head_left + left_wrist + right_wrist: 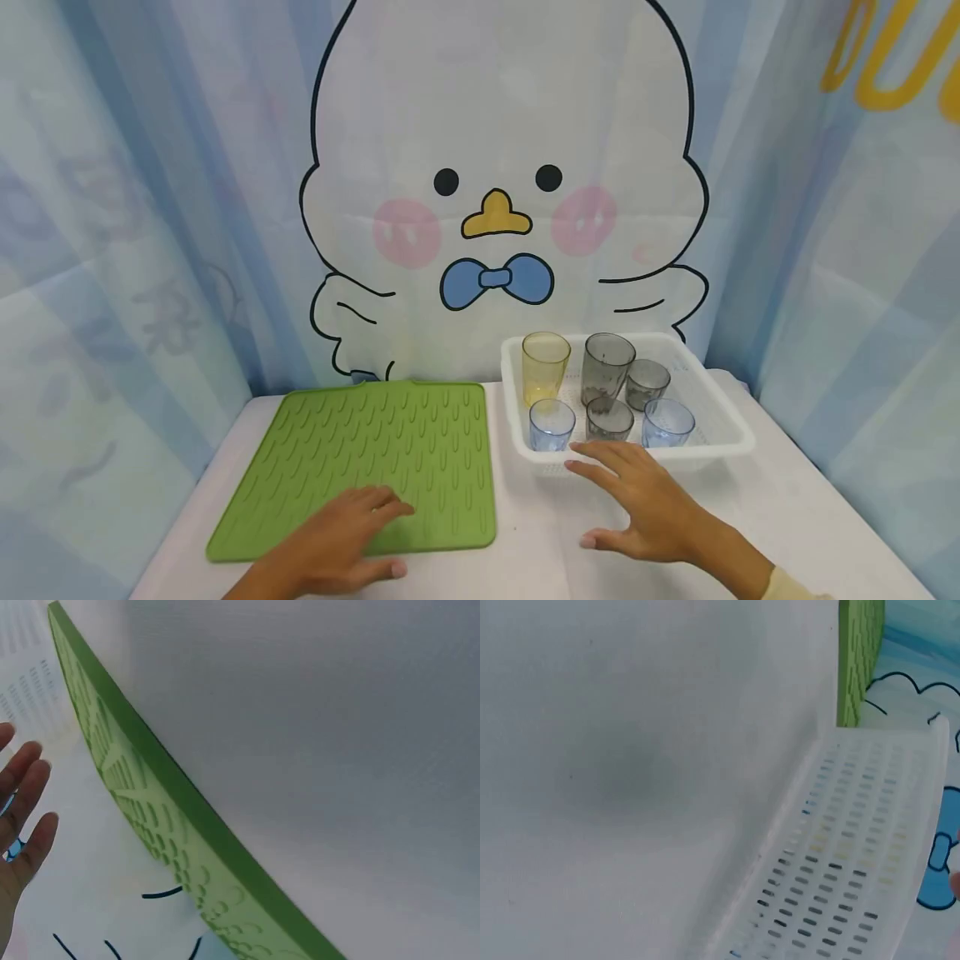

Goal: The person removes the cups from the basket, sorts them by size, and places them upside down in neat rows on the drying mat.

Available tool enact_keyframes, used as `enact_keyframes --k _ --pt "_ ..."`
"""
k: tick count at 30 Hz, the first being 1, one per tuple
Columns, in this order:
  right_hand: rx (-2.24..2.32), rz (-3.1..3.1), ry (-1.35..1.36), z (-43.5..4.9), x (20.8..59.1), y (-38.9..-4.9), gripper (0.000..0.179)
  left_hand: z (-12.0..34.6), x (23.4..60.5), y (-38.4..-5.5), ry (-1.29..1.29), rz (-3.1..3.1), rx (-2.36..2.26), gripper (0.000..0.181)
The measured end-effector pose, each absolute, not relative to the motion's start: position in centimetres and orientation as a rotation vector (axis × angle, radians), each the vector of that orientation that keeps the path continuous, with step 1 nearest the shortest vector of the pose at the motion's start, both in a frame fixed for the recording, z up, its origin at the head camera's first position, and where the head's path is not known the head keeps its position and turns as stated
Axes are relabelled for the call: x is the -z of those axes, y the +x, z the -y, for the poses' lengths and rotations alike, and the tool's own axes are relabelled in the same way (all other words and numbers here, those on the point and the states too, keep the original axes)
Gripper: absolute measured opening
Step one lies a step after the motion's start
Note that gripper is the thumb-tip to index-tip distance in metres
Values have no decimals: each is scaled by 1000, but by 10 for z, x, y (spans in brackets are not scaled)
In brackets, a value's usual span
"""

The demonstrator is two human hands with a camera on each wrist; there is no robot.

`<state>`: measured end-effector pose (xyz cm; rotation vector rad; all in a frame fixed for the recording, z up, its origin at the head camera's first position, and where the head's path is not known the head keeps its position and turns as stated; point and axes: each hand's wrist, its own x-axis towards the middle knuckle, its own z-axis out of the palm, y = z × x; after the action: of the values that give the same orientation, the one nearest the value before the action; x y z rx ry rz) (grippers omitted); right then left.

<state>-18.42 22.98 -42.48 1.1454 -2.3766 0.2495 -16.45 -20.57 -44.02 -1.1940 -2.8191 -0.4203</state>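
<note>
Above the near part of a green ridged drying mat [420, 450] hovers my left hand [337, 537], fingers loosely extended and holding nothing. My right hand [648, 504] is spread, thumb apart, just in front of a white perforated basket [720, 446]; whether its fingertips touch the rim cannot be told. Inside the basket stand a tall yellow glass [544, 371] and a tall grey glass [606, 367] at the back. A short grey glass [649, 385] is beside them. In front are a blue glass [552, 425], another short grey glass [609, 421] and a second blue glass [669, 423].
A white-covered table [540, 533] carries the mat on the left and the basket on the right. Behind them hangs a curtain [495, 108] with a cartoon bird, and more blue curtain flanks both sides.
</note>
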Motion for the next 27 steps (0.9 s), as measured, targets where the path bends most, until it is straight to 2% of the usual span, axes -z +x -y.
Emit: enact_keyframes --k 8,18,21,27 --pt "-458 2326 1015 -250 416 -203 62 222 449 -179 -1099 3007 812 46" --pt "-639 2445 634 -291 409 -241 43 246 464 -195 -977 3039 1187 39" --pt "-666 2562 454 -305 408 -248 45 251 469 -196 -977 3047 1208 38" --pt "-653 2784 241 -323 406 -259 65 257 473 -198 -945 3088 1286 35"
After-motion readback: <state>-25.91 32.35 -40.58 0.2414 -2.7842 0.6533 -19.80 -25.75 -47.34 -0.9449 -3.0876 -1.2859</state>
